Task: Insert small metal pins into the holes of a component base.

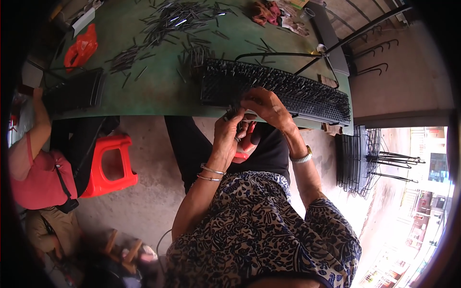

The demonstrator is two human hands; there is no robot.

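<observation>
left hand: sits at the centre of the frame, just under the near edge of the green table, fingers curled together around a small bunch of dark metal pins. Pretty sure it's clamped on them, though the tips are partly hidden.

right hand: just right of and above the left one, fingers bent and pinched down on the near-left corner of the black spiked rack. Can't tell if there's a pin between the fingertips.

rack: long black thing lying across the table edge from centre to right of frame, already bristling with upright pins along most of its length.

what could go wrong: honestly I'd say the rack hangs close to the table edge, so a hard push might tip or slide it off. The bunch in the left hand looks loose too, so a few could slip to the floor. And those points are near bare fingers, so a poke seems likely.

loose pins: scattered heap at upper centre, no tray, just spread on the table.

orange plastic bag: upper left, crumpled, contents not visible.

second rack: left of frame, a neighbour's arm reaching to it.

red stool: lower left, nothing on it.

stacked wire racks: right of frame, leaning on the floor, holding nothing.
</observation>
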